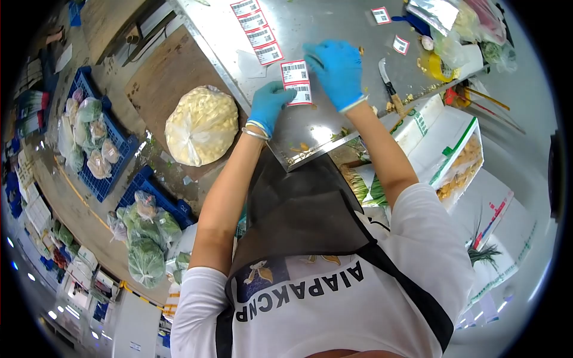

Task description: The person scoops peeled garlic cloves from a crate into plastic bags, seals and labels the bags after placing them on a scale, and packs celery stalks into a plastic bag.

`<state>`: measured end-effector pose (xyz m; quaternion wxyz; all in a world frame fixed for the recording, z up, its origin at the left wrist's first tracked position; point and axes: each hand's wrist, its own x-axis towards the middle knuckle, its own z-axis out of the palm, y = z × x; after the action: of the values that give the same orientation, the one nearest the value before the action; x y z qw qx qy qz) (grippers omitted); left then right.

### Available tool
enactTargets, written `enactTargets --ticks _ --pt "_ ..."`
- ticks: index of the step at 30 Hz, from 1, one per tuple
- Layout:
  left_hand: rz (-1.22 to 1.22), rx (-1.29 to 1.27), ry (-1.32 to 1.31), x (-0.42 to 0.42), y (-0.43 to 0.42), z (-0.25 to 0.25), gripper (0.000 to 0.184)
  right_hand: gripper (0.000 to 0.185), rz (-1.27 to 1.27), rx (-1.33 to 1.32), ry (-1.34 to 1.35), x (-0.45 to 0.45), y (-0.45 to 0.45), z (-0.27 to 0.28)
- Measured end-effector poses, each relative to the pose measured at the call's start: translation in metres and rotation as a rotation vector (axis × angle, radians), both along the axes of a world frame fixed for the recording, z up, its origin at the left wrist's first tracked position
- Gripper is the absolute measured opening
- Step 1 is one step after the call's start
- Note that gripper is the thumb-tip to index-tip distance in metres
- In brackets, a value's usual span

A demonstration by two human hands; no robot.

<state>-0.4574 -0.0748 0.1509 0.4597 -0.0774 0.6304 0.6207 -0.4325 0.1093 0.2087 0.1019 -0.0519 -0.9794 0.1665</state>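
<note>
My left hand, in a blue glove, pinches the lower right-hand edge of a short strip of red-bordered barcode labels. The strip lies over the metal table near its corner. Just right of the strip is my right hand, also blue-gloved, with its fingers pointing left. Its fingertips are smeared, so their grip is unclear. A longer strip of labels lies farther up the table. Two single labels, one near the top and one lower, rest to the right.
A knife lies right of my right hand, near yellow tape and bagged goods. Left of the table sits a large bag of pale pieces. Blue crates with bagged vegetables stand farther left. An open white box is at right.
</note>
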Motion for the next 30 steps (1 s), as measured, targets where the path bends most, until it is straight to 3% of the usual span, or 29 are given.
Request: enactTargets --ticks 2,5,9,12,14,15,16,19,21,24,27,30 --pt "0.014 -0.029 0.001 0.0 -0.011 0.013 0.024 0.01 0.257 0.207 -0.052 0.003 -0.018 0.016" --pt "-0.01 -0.088 0.113 0.003 -0.028 0.014 0.033 0.016 0.42 0.232 -0.17 0.003 -0.039 -0.002" --pt "0.063 -0.078 0.271 0.011 -0.056 0.01 0.029 0.014 0.475 -0.015 -0.164 -0.003 -0.06 -0.008" --pt "0.097 -0.122 0.309 0.021 -0.078 0.012 0.028 0.011 0.501 -0.171 -0.314 -0.011 -0.076 -0.005" --pt "0.139 -0.169 0.356 0.033 -0.097 0.016 0.026 0.012 0.359 -0.388 -0.442 -0.016 -0.09 -0.014" --pt "0.229 -0.159 0.24 0.038 -0.11 0.024 0.024 0.013 0.288 -0.492 -0.508 -0.02 -0.099 -0.022" --pt "0.32 -0.144 0.125 0.043 -0.124 0.033 0.023 0.015 0.108 -0.783 -0.521 -0.024 -0.11 -0.033" --pt "0.63 -0.006 -0.081 0.068 -0.173 0.028 0.018 0.017 -0.071 -1.142 -0.428 -0.061 -0.146 -0.051" --pt "0.804 0.01 -0.114 0.083 -0.208 0.032 0.018 0.019 -0.139 -1.027 -0.214 -0.091 -0.186 -0.045" --pt "0.925 -0.134 -0.09 0.103 -0.255 0.034 0.028 0.016 0.202 -0.387 0.312 -0.134 -0.244 -0.098" --pt "0.983 -0.165 -0.076 0.107 -0.291 0.035 0.029 0.02 0.519 0.065 0.047 -0.137 -0.289 -0.168" --pt "1.03 -0.148 -0.059 0.109 -0.323 0.042 0.029 0.025 0.673 0.244 0.191 -0.089 -0.316 -0.272"
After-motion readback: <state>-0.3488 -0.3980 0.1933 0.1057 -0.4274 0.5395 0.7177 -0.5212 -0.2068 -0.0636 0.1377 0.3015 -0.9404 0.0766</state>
